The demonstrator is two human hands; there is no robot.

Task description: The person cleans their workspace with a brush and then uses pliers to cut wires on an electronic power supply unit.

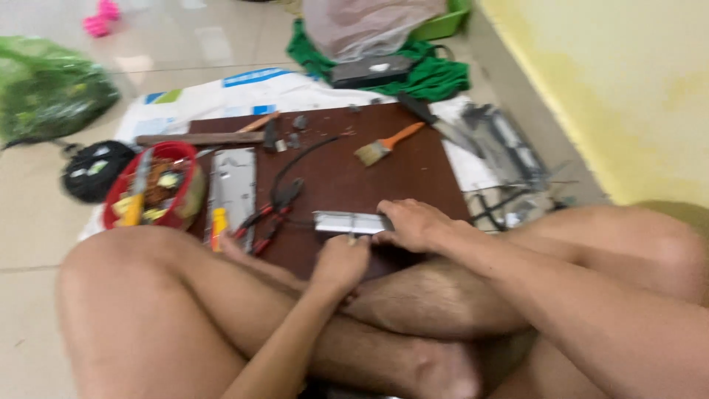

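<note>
A person sat cross-legged on a tiled floor (29, 222), with a dark brown board (354, 177) laid in front of the knees. Far behind it lay a green cloth (436, 74) under a bulging plastic bag (362, 26). A red bowl (122, 214) of small parts stood left of the board, just beside a flat grey metal plate (233, 185). Red-handled pliers (269, 214) lay right of that plate, and an orange-handled paintbrush (388, 144) lay farther back. At the near edge of the board rested a small shiny metal strip (347, 222). The right hand (413, 225) pressed down on its right end, fingers curled over it. The left hand (341, 262) touched its near edge, fingers bent; blur hid whether it pinched the strip.
</note>
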